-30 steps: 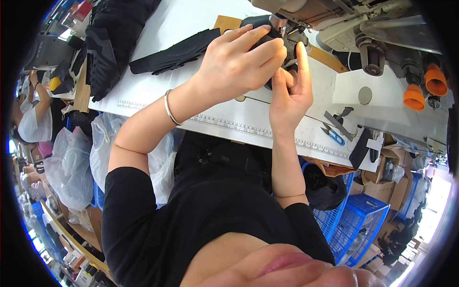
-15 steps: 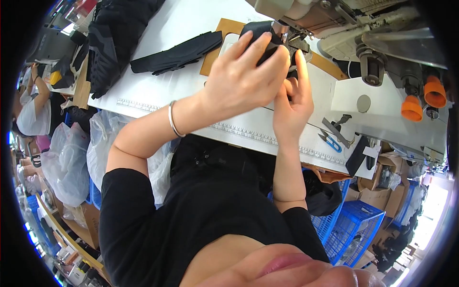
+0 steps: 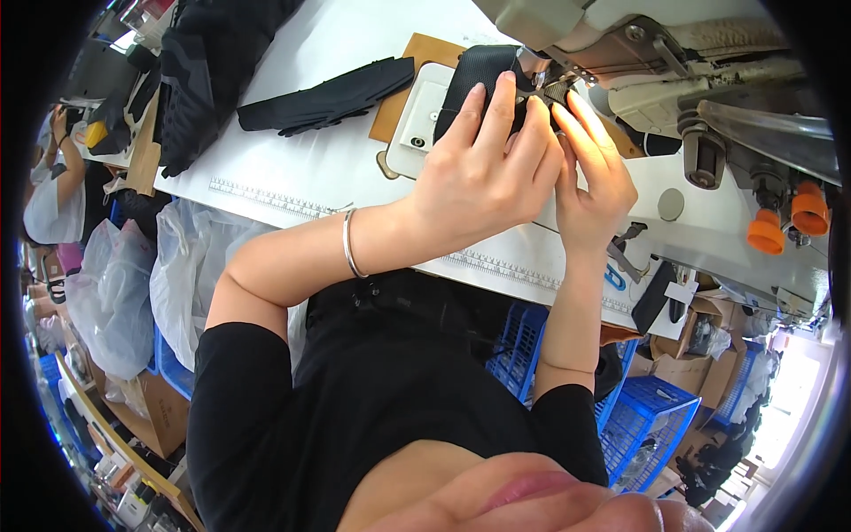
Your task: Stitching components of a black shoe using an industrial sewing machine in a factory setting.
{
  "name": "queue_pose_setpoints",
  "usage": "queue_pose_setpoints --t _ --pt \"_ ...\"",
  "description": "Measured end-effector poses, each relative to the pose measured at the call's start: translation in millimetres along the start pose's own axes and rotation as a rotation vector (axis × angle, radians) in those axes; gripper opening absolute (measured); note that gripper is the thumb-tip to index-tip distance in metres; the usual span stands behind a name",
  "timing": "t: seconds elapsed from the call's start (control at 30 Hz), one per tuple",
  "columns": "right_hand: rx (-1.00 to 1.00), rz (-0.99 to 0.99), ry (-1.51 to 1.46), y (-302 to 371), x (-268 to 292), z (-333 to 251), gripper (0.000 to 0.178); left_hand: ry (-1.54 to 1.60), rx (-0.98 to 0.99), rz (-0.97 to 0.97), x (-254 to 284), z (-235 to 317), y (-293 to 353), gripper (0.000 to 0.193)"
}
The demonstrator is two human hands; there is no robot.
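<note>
Under the sewing machine (image 3: 651, 44), beside its needle area, lies a black textured fabric piece (image 3: 481, 73). My left hand (image 3: 487, 168) rests over it, with fingertips pressed onto its surface and near edge. Close by on the right, my right hand (image 3: 598, 191) pinches the fabric's right end with bent fingers, next to the machine's foot. Both hands hide part of the piece and the stitching spot. A light plate (image 3: 409, 146) of the machine bed shows left of the fabric.
Stacked black fabric strips (image 3: 328, 96) and a large dark fabric heap (image 3: 199, 84) lie to the left. Blue snips (image 3: 614, 277) sit right, near the ruler-marked table edge (image 3: 510, 266). Orange-tipped fittings (image 3: 765, 232), blue crates (image 3: 651, 417) and plastic bags (image 3: 115, 301) stand around; another person (image 3: 60, 199) works far left.
Both hands have shifted to the right, and the black fabric now lies flatter, with more of its top showing. More of the light plate is uncovered.
</note>
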State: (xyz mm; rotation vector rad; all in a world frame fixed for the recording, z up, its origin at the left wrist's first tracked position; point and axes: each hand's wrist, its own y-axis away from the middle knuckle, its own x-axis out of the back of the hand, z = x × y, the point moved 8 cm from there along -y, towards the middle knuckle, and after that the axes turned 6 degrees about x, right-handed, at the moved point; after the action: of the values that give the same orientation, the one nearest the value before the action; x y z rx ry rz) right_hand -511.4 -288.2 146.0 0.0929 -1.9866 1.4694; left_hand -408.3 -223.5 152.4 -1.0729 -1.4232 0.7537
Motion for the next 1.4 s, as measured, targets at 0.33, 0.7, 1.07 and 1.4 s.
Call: queue_pose_setpoints --t 0.33,0.7,1.07,1.4 --pt "0.034 -0.032 0.128 -8 4 -9 0.032 0.109 -0.003 -0.005 3 -13 -6 0.020" --pt "0.070 -0.047 0.257 -10 4 -21 0.030 0.245 -0.013 -0.118 1 -29 -5 0.022" --pt "0.065 -0.075 0.326 -8 3 -26 0.030 0.424 -0.042 -0.214 1 -46 -11 0.033" --pt "0.073 -0.027 0.352 -5 -1 -32 0.026 0.540 -0.079 -0.288 -10 -65 -14 0.035"
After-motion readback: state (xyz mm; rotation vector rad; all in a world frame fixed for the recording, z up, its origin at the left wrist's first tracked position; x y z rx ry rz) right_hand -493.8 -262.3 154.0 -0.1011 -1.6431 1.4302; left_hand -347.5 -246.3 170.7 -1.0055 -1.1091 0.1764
